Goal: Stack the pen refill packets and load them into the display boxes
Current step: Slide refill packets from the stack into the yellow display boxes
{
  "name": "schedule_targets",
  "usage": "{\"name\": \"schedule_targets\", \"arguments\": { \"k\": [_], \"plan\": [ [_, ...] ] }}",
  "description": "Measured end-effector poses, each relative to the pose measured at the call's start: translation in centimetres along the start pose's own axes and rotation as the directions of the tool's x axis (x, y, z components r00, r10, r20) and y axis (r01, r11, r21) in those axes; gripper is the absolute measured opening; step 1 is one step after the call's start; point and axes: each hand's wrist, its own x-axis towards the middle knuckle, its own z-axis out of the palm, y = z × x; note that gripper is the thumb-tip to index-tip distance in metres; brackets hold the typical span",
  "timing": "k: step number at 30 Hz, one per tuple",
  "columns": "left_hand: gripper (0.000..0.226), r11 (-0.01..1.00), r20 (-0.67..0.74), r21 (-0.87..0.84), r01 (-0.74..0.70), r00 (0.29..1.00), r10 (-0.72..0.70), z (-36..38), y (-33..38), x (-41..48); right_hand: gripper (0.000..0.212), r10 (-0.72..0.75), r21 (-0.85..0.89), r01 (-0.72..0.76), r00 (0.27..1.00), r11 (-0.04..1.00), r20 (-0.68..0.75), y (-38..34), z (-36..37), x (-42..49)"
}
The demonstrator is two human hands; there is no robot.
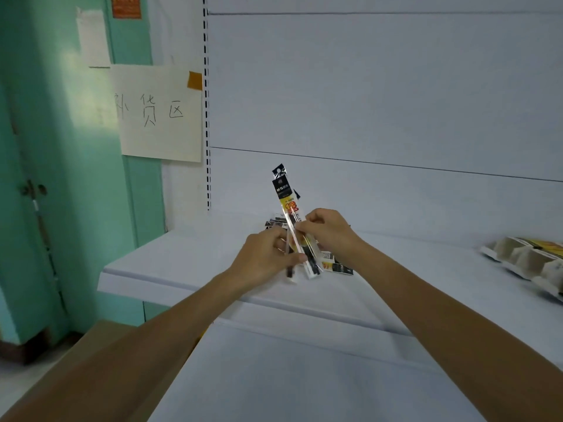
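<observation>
Above a white shelf (170,263) I hold a small bundle of pen refill packets (286,196), clear sleeves with black and yellow printed tops, standing nearly upright and tilted left. My left hand (262,260) grips the lower part of the bundle from the left. My right hand (326,229) pinches its middle from the right. More loose packets (338,264) lie on the shelf behind and under my hands, partly hidden. A display box (527,257) with divided compartments lies on the shelf at the far right.
The white back panel (365,102) of the shelving rises behind the shelf. A handwritten paper sign (158,114) hangs at the left, beside a green door (45,178). A lower white shelf (304,376) and a brown carton (100,336) are near me.
</observation>
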Motion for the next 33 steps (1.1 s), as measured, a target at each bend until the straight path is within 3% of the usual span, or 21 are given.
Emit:
{"name": "schedule_targets", "arguments": {
  "k": [2,4,6,9,10,12,15,17,19,21,23,26,29,33],
  "plan": [
    [0.028,0.994,0.112,0.087,-0.073,0.992,0.063,0.1,0.3,-0.7,0.014,-0.011,-0.02,0.01,1.0,1.0,-0.018,0.3,-0.4,-0.1],
    [0.034,0.937,0.196,0.316,-0.151,0.976,0.091,0.4,0.2,-0.9,0.014,-0.044,-0.089,0.043,0.999,0.995,-0.002,0.3,-1.1,-0.4],
    [0.029,0.753,0.096,0.612,-0.243,0.968,0.234,0.3,0.0,-0.9,0.013,-0.095,-0.162,0.097,0.995,0.982,0.021,0.3,-1.9,-0.8],
    [0.033,0.445,-0.01,0.824,-0.35,0.776,0.63,-0.9,-0.7,0.1,0.015,-0.175,-0.333,0.198,0.98,0.922,0.098,0.0,-3.1,-1.8],
    [0.039,0.37,0.019,0.857,-0.358,0.74,0.672,-1.1,-1.0,0.6,0.017,-0.188,-0.356,0.226,0.972,0.907,0.14,0.0,-3.4,-2.2],
    [0.051,0.3,0.146,0.881,-0.366,0.813,0.564,-1.0,-0.9,1.1,0.019,-0.194,-0.354,0.261,0.957,0.898,0.215,0.1,-3.6,-2.7],
    [0.04,0.342,0.264,0.867,-0.362,0.916,0.302,0.3,-0.6,1.2,0.013,-0.229,-0.38,0.321,0.936,0.867,0.267,0.6,-4.0,-3.1],
    [0.033,0.5,0.217,0.81,-0.306,0.949,0.228,0.9,-0.9,1.2,0.021,-0.275,-0.419,0.348,0.935,0.839,0.225,1.3,-4.9,-3.3],
    [0.03,0.629,0.157,0.734,-0.256,0.965,0.211,1.1,-1.4,1.2,0.029,-0.236,-0.343,0.25,0.968,0.905,0.084,2.0,-6.4,-3.6],
    [0.028,0.71,0.137,0.661,-0.243,0.969,0.204,1.5,-1.4,1.3,0.035,-0.102,-0.173,0.092,0.994,0.981,-0.049,2.9,-7.9,-3.7],
    [0.027,0.725,0.163,0.629,-0.279,0.96,0.228,2.4,-0.8,1.4,0.039,0.02,-0.005,-0.02,0.997,1.0,-0.071,3.8,-8.5,-3.8],
    [0.028,0.724,0.195,0.616,-0.309,0.951,0.239,4.6,0.9,2.0,0.03,0.075,0.198,-0.05,0.99,0.979,-0.123,4.6,-8.7,-4.4],
    [0.031,0.652,0.211,0.675,-0.346,0.937,0.278,7.2,2.9,2.3,0.023,0.006,0.025,0.002,0.945,1.0,-0.327,5.2,-10.3,-4.9],
    [0.036,0.626,0.27,0.628,-0.462,0.884,0.381,11.6,5.2,3.2,0.018,-0.068,-0.206,-0.021,0.907,0.978,-0.417,7.0,-14.1,-5.5]
  ]
}}
